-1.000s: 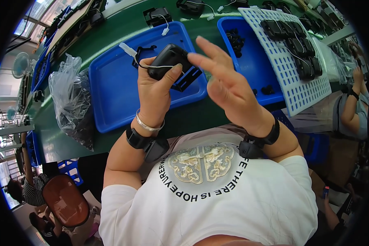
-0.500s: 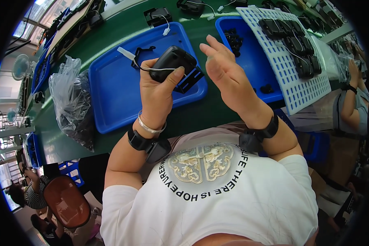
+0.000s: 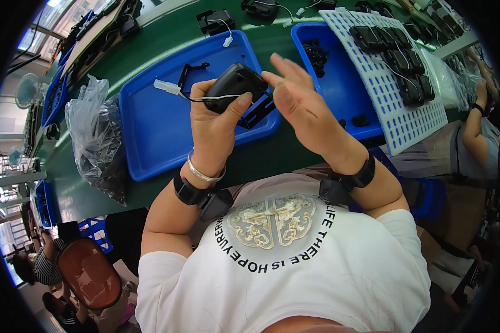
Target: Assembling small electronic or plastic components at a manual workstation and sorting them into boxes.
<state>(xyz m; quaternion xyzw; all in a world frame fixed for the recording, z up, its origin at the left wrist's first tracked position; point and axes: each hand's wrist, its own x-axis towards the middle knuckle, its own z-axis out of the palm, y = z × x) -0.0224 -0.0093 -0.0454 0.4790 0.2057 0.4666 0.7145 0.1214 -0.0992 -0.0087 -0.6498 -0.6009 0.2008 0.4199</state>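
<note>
My left hand is closed around a rounded black plastic housing, its thumb lying across the lower edge. A thin cable runs out of the housing to a white connector on the left. A slotted black bracket sticks out at the housing's lower right; how the two join is hidden. Beside the housing's right end is my right hand, open, fingers stretched and partly blurred. One fingertip meets the housing's right edge. Below them lies a blue tray with a loose black bracket in it.
A second blue tray holds small black parts. A perforated white board rests over its right side, carrying several wired black housings. On the left a clear plastic bag of dark parts stands. Another person's arm shows at far right.
My right hand has shifted left, bringing a fingertip to the housing's edge. The white connector has swung slightly left and down. My left hand keeps its hold.
</note>
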